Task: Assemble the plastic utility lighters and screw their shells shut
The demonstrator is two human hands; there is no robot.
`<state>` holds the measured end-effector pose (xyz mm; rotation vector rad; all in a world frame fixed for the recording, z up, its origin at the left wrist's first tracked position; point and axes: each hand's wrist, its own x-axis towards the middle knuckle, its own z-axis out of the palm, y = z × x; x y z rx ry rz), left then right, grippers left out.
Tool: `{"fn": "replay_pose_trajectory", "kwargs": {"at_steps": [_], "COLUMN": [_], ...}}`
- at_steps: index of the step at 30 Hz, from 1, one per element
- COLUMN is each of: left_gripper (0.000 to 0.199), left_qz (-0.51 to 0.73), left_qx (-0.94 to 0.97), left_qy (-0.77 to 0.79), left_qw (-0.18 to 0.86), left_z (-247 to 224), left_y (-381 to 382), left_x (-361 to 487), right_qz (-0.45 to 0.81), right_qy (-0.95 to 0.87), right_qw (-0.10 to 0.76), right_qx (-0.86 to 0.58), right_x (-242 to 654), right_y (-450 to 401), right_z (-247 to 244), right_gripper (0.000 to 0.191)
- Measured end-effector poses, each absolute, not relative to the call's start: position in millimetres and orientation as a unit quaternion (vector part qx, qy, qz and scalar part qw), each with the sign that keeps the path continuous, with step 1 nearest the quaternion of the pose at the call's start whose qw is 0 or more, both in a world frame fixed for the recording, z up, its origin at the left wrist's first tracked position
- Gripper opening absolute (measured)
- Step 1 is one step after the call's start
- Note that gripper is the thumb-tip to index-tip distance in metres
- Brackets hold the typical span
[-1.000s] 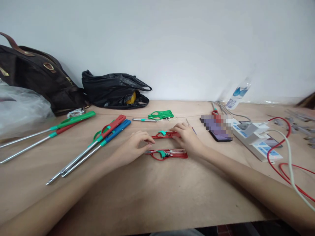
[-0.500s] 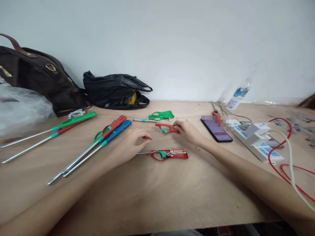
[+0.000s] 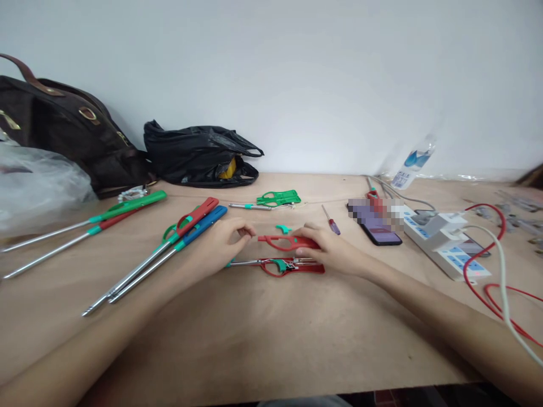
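My right hand [image 3: 324, 246] grips the right end of a red lighter casing half [image 3: 286, 242], with fingers above and thumb below. That half is held just over an opened red gas lighter [image 3: 271, 265], whose lower shell shows wires, a green trigger and a metal tube. My left hand [image 3: 231, 240] is loosely curled beside the casing's left tip, its thumb and forefinger a little apart and nothing seen between them. Behind the casing lies a loose green trigger piece [image 3: 283, 229]. Farther back are a green casing half [image 3: 279, 198] and a metal lighter tube [image 3: 250, 207].
Several assembled long lighters [image 3: 186, 229] lie at left. A screwdriver [image 3: 331, 221], a phone [image 3: 377, 226] and a power strip [image 3: 453, 257] with red and white cables are at right. Bags [image 3: 195, 155] and a water bottle [image 3: 413, 164] stand by the wall.
My right hand has brought the red casing half nearer, over the opened lighter. The screwdriver and loose green trigger now show behind it. My left hand has moved slightly left and back.
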<state>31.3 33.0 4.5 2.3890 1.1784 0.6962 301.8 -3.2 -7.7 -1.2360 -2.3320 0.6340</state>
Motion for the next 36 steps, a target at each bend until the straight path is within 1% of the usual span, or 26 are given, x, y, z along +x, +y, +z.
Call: {"fn": "replay_pose_trajectory", "kwargs": {"at_steps": [3, 6, 12, 21, 29, 36], "left_gripper": [0.022, 0.021, 0.021, 0.018, 0.015, 0.012], "left_qz": [0.253, 0.228, 0.164, 0.107, 0.13, 0.138], "left_qx": [0.842, 0.857, 0.879, 0.892, 0.887, 0.893], "left_qy": [0.434, 0.411, 0.37, 0.341, 0.341, 0.352], "left_qw": [0.195, 0.212, 0.253, 0.277, 0.283, 0.245], "left_z": [7, 6, 1, 8, 2, -4], "left_y": [33, 32, 29, 22, 20, 18], "left_x": [30, 29, 30, 32, 38, 41], "right_qz": [0.197, 0.177, 0.16, 0.131, 0.108, 0.119], "right_qy": [-0.856, -0.864, -0.868, -0.87, -0.874, -0.87], "right_qw": [0.2, 0.206, 0.219, 0.214, 0.203, 0.197], "right_qx": [-0.435, -0.424, -0.415, -0.424, -0.428, -0.437], "right_x": [297, 293, 293, 290, 289, 290], "right_y": [-21, -31, -32, -34, -35, -35], "right_z": [-15, -22, -26, -27, -28, -30], "right_gripper": [0.03, 0.031, 0.022, 0.022, 0.024, 0.027]}}
